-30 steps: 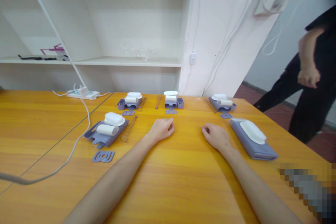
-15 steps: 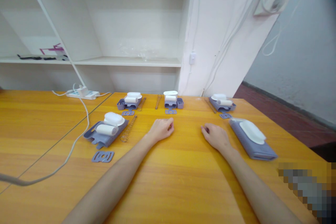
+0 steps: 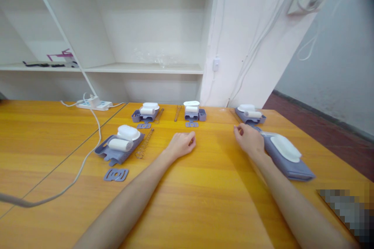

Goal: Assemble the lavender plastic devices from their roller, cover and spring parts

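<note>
My left hand [image 3: 181, 143] rests on the orange wooden table [image 3: 187, 202], its fingers curled loosely with nothing seen in them. My right hand [image 3: 249, 139] is lifted a little off the table, fingers curled. It sits just left of a closed purple case with a white oval pad [image 3: 284, 151] and just short of the far right purple tray [image 3: 250, 114]. To the left of my left hand lies a purple tray holding a white roller and pad [image 3: 120, 147], with a metal spring [image 3: 145, 143] beside it.
Two more purple trays with white parts [image 3: 145, 113] [image 3: 193, 113] stand along the far edge, with springs and flat purple plates [image 3: 116, 174] near them. A white power strip [image 3: 93, 104] and its cable [image 3: 84, 159] cross the left side. White shelving rises behind.
My right hand has lifted and moved forward and to the right, towards the far right tray. The person in black at the right has left the view. My left hand stays put.
</note>
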`<action>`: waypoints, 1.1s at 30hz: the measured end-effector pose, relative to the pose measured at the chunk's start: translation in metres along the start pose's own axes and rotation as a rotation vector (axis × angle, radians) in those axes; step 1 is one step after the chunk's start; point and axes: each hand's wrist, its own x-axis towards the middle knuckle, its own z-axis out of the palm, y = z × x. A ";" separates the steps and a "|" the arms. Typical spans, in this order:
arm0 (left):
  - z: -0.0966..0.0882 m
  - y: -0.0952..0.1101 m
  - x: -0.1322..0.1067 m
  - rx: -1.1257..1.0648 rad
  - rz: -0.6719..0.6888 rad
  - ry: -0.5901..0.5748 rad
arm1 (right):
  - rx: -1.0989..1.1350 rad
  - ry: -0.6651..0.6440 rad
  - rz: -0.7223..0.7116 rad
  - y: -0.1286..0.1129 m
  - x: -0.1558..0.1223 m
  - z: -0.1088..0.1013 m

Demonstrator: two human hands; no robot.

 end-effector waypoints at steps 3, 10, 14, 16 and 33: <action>0.000 0.000 0.000 0.006 0.001 0.005 | -0.016 0.068 0.044 0.002 0.020 -0.004; -0.001 0.000 -0.001 0.020 0.007 0.002 | -0.076 0.195 0.067 0.013 0.067 -0.003; 0.000 0.000 -0.001 0.021 0.006 0.002 | -0.133 0.212 0.065 0.025 0.085 0.006; 0.000 0.000 -0.001 0.020 0.009 0.001 | -0.151 0.182 0.106 0.032 0.093 0.012; -0.001 0.000 0.000 0.021 -0.010 -0.016 | -0.157 -0.130 0.152 0.065 0.152 0.046</action>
